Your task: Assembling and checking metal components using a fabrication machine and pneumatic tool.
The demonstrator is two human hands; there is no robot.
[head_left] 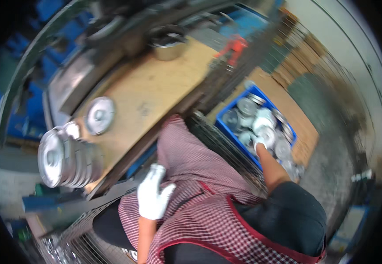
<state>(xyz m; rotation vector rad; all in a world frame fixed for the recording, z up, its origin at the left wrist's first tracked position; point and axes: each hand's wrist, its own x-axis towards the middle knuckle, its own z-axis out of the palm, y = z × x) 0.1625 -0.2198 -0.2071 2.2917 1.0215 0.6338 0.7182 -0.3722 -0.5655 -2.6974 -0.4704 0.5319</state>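
Observation:
My left hand (152, 193), in a white glove, is open above my lap, its fingers stretched out and nothing in it. My right arm reaches down to a blue plastic bin (239, 152) on my right. There my right hand (259, 141), also in a white glove, touches the round metal discs (282, 148) heaped inside. Blur and the discs hide its fingers, so its grip does not show. On the wooden workbench to my left lies a single round metal disc (100, 115). Beside it stands a row of stacked metal discs (52, 158), tilted in the view.
A metal pot (166, 44) with dark contents stands at the bench's far end. Red-handled pliers or a similar tool (234, 49) lies near the bench edge. Flattened cardboard (307, 138) lies beyond the bin. A wire rack (217, 143) runs between bin and legs.

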